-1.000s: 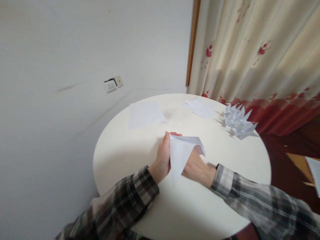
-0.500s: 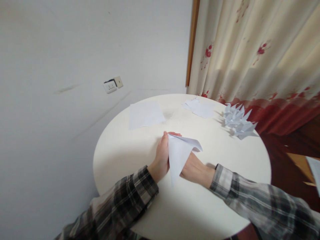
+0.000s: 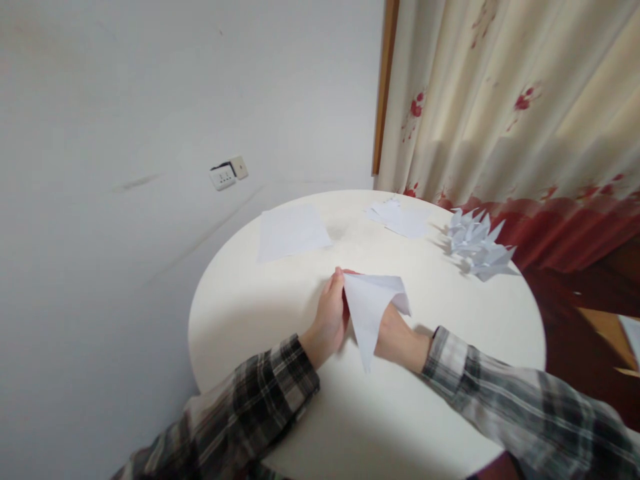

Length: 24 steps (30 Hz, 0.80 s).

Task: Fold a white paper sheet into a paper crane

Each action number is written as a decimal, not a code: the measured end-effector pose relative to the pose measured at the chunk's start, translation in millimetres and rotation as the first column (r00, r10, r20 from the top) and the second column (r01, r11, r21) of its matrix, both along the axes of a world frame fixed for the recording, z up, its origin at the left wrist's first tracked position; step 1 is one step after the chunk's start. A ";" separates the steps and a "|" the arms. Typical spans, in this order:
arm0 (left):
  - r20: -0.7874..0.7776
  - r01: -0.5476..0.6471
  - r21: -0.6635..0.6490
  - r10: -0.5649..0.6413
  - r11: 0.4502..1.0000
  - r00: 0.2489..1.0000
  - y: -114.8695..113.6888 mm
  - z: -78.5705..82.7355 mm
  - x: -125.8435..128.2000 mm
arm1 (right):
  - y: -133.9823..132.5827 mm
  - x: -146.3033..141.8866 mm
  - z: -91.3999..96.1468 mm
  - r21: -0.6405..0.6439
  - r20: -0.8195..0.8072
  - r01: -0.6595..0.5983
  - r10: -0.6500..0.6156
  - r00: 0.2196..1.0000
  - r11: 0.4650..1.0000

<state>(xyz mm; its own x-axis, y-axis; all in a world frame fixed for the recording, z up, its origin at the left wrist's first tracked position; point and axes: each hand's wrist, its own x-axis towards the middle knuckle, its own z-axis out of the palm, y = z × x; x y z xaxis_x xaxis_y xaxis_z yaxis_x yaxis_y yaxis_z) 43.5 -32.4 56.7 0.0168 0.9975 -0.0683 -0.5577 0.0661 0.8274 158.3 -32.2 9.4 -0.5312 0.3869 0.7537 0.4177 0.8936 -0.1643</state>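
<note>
A folded sheet of white paper [image 3: 373, 303] is held up above the middle of the table, one pointed corner hanging down towards me. My left hand [image 3: 331, 307] pinches its upper left corner between thumb and fingers. Behind the sheet is my right hand [image 3: 395, 337]; the paper covers its fingers, so their grip is hidden. The right edge of the sheet curls over near that wrist.
On the round white table [image 3: 240, 313] lie a stack of white paper [image 3: 293, 232] at the back left and smaller paper sheets [image 3: 400, 217] at the back. Several folded paper cranes [image 3: 480, 247] stand at the right edge. A wall socket [image 3: 223, 176] is at left.
The paper has shifted slightly right and turned, its hanging corner swinging to the right. My left hand has moved a little right with its corner, thumb still on it.
</note>
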 end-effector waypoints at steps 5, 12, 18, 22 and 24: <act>0.009 -0.020 0.053 0.020 0.998 1.000 4.8 0.9 -0.7 | -1.6 0.4 2.8 -0.056 -0.067 0.008 -0.012 0.998 0.998; -0.169 -0.212 0.128 0.232 0.969 0.958 19.9 -11.5 -19.3 | -9.3 15.4 33.5 -0.196 -0.334 0.105 -0.167 0.928 0.975; -0.386 -0.245 0.219 0.314 0.945 0.867 29.4 -10.1 -32.1 | 9.0 39.6 39.8 -0.348 -0.553 0.149 -0.331 0.764 0.926; -0.471 -0.133 0.231 0.230 0.964 0.851 30.5 -8.7 -28.0 | 21.6 35.8 37.2 -0.769 -0.444 -0.189 -0.296 0.846 0.611; -0.520 -0.061 0.238 0.181 0.969 0.835 30.9 -11.5 -27.0 | 23.5 30.6 33.5 -0.875 -0.369 -0.245 -0.247 0.896 0.418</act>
